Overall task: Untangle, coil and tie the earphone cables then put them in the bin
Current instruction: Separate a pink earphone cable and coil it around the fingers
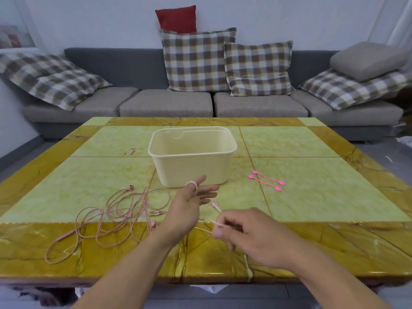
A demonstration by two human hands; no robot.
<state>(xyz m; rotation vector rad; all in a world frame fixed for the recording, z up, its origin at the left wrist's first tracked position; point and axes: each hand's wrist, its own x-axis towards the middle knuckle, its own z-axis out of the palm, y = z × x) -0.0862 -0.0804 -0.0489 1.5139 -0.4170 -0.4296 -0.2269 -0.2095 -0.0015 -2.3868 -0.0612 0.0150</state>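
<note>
Left hand point(191, 198) raised above the table point(312, 197), palm turned inward, fingers spread and extended; a turn of thin pink cable is looped around the thumb point(192, 184). Right hand point(243, 233) lower and nearer the camera, thumb and forefinger pressed together on a pale strand of the same cable point(219, 224), the remaining fingers curled. Between the two hands an earbud point(214, 204) hangs just off the left fingertips. Left of the left wrist, the rest of the pink earphone cables point(116, 217) lies in a loose tangle of overlapping loops on the glossy, marble-patterned green and ochre surface. Beyond the left fingertips stands the bin point(194, 172), a cream plastic tub, rectangular with rounded corners and open top. Right of it, well apart from both hands, lie two pink ties point(266, 180), slender strips with round ends.
</note>
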